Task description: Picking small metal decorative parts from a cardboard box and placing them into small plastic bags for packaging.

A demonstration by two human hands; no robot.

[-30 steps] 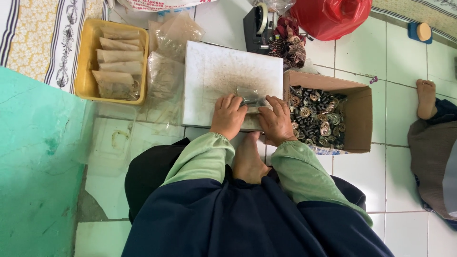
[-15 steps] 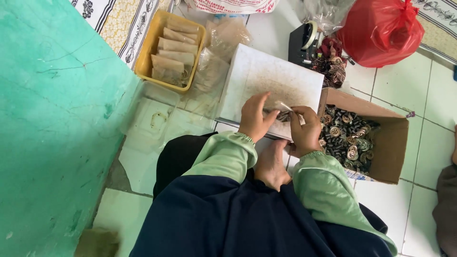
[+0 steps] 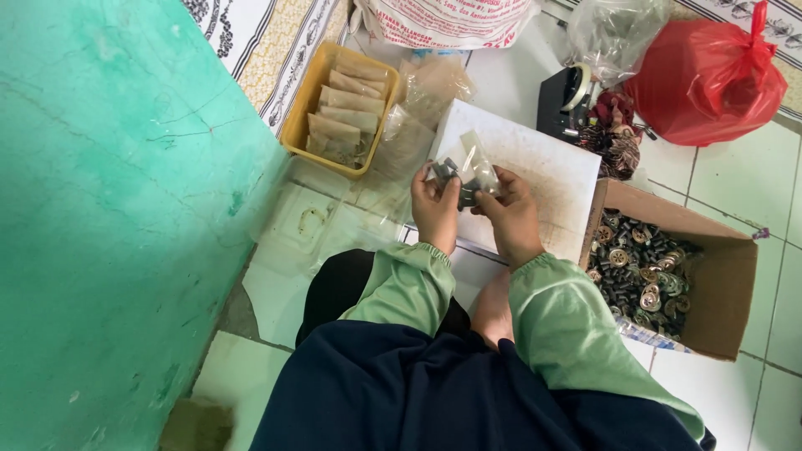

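My left hand [image 3: 434,209] grips a handful of small dark metal parts [image 3: 444,171] raised above the white board [image 3: 543,167]. My right hand [image 3: 511,215] pinches a small clear plastic bag [image 3: 479,160] right beside them, its mouth towards the parts. Both hands touch each other over the board's near left corner. Green sleeves cover both wrists. My bare foot [image 3: 493,309] shows below the hands.
An open cardboard box [image 3: 735,276] of small metal parts stands at the right. A yellow tray [image 3: 299,117] of filled packets lies upper left. Loose clear bags [image 3: 401,142], a tape dispenser [image 3: 568,96], a red plastic bag [image 3: 710,79] and a green wall [image 3: 109,209] surround me.
My hands rose from the board with parts and a clear bag in them. The view shifted left and tilted.
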